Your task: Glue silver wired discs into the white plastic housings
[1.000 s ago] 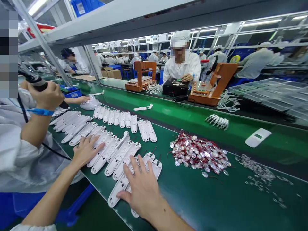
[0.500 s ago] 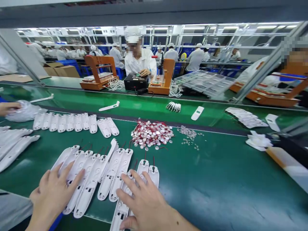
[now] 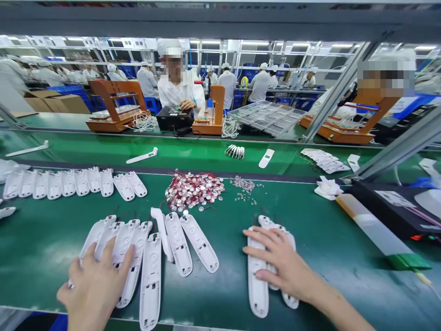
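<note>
My left hand (image 3: 94, 287) lies with spread fingers over a row of white plastic housing halves (image 3: 132, 264), which are long and hollow with thin red wires at their top ends. Fingers apart, my right hand (image 3: 282, 262) rests on a smaller group of the same housings (image 3: 258, 294) to the right and partly hides them. Between the hands lie more housings, among them a single one (image 3: 150, 280), one turned on its side (image 3: 162, 234) and two slanted ones (image 3: 200, 243). Beyond them is a heap of small round silvery discs with red wires (image 3: 193, 189).
Tiny clear parts (image 3: 244, 185) lie right of the heap. Another row of white shells (image 3: 55, 184) is at back left. A green conveyor belt (image 3: 203, 154) crosses behind, carrying white parts. A black box (image 3: 389, 209) stands at right. A co-worker (image 3: 182, 87) sits opposite.
My right hand has moved right with several housings beneath it, away from the main row. The view has turned right. My left hand stays over the left housings.
</note>
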{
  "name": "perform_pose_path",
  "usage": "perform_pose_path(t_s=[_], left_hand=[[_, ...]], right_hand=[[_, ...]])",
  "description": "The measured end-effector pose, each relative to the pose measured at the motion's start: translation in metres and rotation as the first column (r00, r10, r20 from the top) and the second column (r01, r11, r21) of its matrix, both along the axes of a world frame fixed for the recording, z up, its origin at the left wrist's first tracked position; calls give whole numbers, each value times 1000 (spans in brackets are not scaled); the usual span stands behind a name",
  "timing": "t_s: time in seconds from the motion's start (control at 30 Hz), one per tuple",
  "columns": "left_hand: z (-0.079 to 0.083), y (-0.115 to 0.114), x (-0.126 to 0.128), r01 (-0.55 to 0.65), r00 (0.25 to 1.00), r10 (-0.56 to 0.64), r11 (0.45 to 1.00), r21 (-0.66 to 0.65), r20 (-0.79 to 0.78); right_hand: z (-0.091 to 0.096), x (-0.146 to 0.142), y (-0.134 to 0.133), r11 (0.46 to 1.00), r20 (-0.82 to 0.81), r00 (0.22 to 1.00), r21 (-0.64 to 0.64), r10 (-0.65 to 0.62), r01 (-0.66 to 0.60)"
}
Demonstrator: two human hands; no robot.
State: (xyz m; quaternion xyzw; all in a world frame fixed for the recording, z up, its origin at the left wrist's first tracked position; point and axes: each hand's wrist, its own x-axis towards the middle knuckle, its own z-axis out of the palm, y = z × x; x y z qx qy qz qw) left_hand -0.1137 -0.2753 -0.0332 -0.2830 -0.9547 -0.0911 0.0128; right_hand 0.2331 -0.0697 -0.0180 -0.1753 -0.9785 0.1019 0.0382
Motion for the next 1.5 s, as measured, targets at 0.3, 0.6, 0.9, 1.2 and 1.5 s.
perform_pose_path(t_s=[0.3, 0.6, 0.9, 1.2, 1.5], left_hand=[[10, 13, 19, -60, 989, 56, 998, -27, -140], [4, -2, 23, 136, 976, -140, 990, -35, -167], [11, 8, 15, 32, 991, -54, 984, -175, -123], [16, 43, 6, -121, 989, 109, 985, -126, -98], [16, 22, 10, 495, 802, -467, 868, -22, -371]], right_hand=[[10, -55, -10, 982, -213, 976, 174, -37, 75], [4, -195, -61, 990, -205, 969, 34, 140, -136], [4, -159, -76, 990, -173, 978, -64, 117, -129], [9, -146, -83, 949, -193, 941, -95, 278, -300], [0, -144, -68, 956, -93, 952, 69, 291, -286]])
